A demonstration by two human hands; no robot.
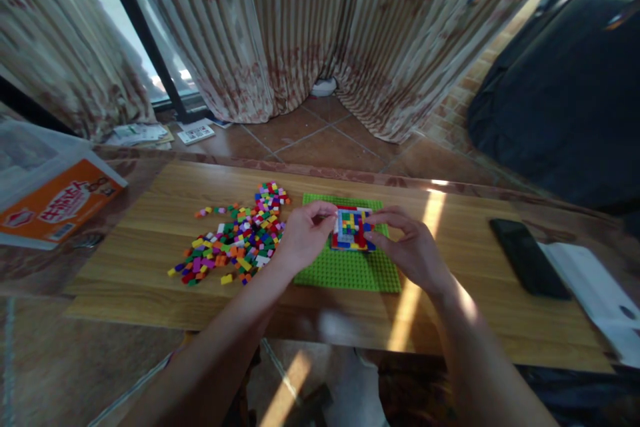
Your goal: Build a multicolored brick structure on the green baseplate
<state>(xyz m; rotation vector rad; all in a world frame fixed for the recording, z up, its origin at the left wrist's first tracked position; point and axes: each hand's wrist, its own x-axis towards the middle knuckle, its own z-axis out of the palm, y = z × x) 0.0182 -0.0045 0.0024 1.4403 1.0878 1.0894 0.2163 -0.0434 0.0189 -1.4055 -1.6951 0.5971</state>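
A small rectangular build of colored toy bricks [351, 227] sits on a green studded baseplate [345, 273]. Its border shows red, blue and yellow bricks, with mixed colors inside. My left hand [306, 235] has thumb and index finger closed at the build's left edge; a pale piece shows beside those fingertips, too small to make out. From the other side, my right hand [411, 247] grips the right edge between thumb and fingers. Parts of the build's left and right sides are hidden behind my fingertips.
Loose colored bricks [250, 233] lie piled left of the baseplate on the wooden table [150, 227]. An orange-labelled plastic tub [60, 193] stands at far left. On the right are a black phone [529, 257] and a white box-like item [590, 287]. Striped curtains [300, 27] hang beyond.
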